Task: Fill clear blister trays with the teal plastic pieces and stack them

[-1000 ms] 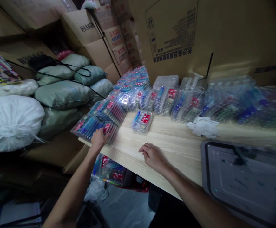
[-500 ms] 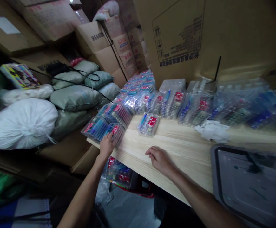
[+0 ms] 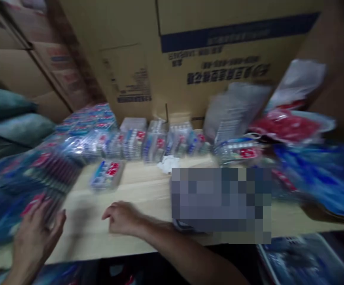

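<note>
My left hand (image 3: 35, 241) lies across a stack of clear blister packs (image 3: 38, 186) at the left end of the pale wooden counter (image 3: 136, 188), wrist low, fingers spread wide with their tips against the plastic (the blur hides whether they actually grip it). My right hand (image 3: 123, 218) sits palm down on the bare wood, forearm coming in from the lower right, fingers loosely curled and holding nothing. Just ahead of it, a single blister pack (image 3: 106, 175) lies alone on the counter, its red label showing white characters too blurred to read. A row of similar packs (image 3: 133, 144) stands along the back of the counter, beside a crumpled white cloth (image 3: 168, 164). Behind them rises a cardboard carton (image 3: 189, 51) with a blue band and dark upside-down print; no brand can be made out. To the right are a grey package (image 3: 234, 111), a red plastic bag (image 3: 284, 126) and a blue package (image 3: 320, 174), all smeared by motion. A pixelated block (image 3: 221, 205) covers part of the counter's front edge, and teal sacks (image 3: 14, 107) are piled at far left.
</note>
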The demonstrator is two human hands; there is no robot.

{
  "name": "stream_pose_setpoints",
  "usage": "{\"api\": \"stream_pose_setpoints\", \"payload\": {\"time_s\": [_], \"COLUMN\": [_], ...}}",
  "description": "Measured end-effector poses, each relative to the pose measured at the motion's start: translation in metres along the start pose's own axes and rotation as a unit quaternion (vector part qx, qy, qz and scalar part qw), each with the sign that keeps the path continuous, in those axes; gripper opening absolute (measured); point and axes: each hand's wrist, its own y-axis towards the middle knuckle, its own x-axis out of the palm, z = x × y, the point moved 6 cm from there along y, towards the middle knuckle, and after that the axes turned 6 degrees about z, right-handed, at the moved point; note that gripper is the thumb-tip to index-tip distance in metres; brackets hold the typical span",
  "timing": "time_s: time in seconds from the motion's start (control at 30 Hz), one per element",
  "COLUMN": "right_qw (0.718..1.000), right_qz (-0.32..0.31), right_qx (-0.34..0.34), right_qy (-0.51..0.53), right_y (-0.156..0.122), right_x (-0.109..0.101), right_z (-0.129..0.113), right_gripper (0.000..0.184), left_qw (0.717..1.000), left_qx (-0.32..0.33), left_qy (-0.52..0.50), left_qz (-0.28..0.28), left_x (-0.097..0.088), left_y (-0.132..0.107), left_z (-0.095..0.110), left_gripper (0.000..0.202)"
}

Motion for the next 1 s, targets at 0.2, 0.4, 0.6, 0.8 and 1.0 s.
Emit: {"api": "stream_pose_setpoints", "payload": {"time_s": [0.2,0.4,0.6,0.8,1.0], "right_qw": [0.995,0.894,0.835,0.815,0.726], "right_qz": [0.07,0.196,0.132,0.221,0.304], "right_qx": [0.026,0.23,0.274,0.302,0.469], "right_qy": [-0.06,-0.331,-0.46,-0.442,-0.401], "right_y": [-0.051,-0.163,-0.203,-0.212,-0.262], "right_x": [-0.101,-0.244,-0.275,-0.288,-0.302], "right_z": [-0.014,0.071,0.118,0.104,0.108], "right_gripper": [0.042,0.065,0.046,0.036,0.036], "left_qw": [0.958,0.883,0.897,0.894,0.852], "left_qx": [0.122,0.253,0.289,0.284,0.194], "left_qy": [-0.248,-0.349,-0.308,-0.338,-0.444], "left_qz": [-0.076,-0.186,-0.129,-0.076,-0.2], "left_x": [0.051,0.083,0.086,0.059,0.062], "left_y": [-0.063,-0.15,-0.178,-0.157,-0.126], "left_z": [0.136,0.269,0.313,0.304,0.324], "left_gripper": [0.031,0.055,0.038,0.038,0.026]}}
